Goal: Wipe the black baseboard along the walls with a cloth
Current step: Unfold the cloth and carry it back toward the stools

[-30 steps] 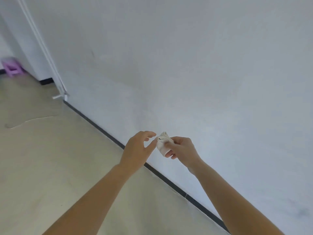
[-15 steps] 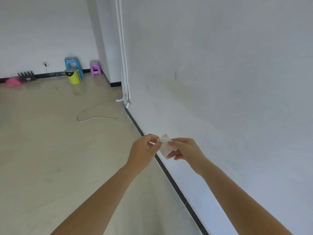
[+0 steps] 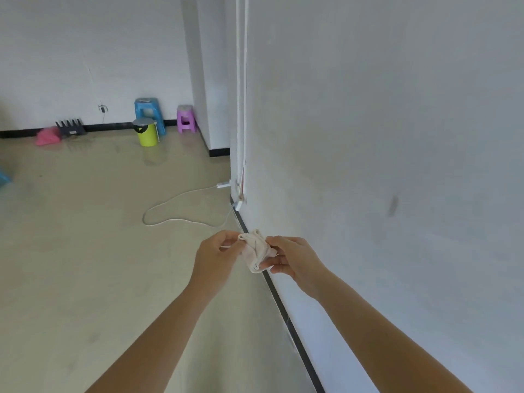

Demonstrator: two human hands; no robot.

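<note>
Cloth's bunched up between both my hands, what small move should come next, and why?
Probably lower the cloth down to the black baseboard. Both the left hand and right hand pinch it in the air, apart from the strip, so no wiping contact exists yet.

- Soft, even daylight fills the room, fairly bright, with no hard shadows.
- The glossy floor [image 3: 85, 251] carries a pale sheen and a faint reflection just below the far yellow-green bin [image 3: 147, 134].
- Wide-angle distortion tilts the right wall [image 3: 397, 137] and its pipes [image 3: 242, 80].
- Far objects look slightly soft.
</note>
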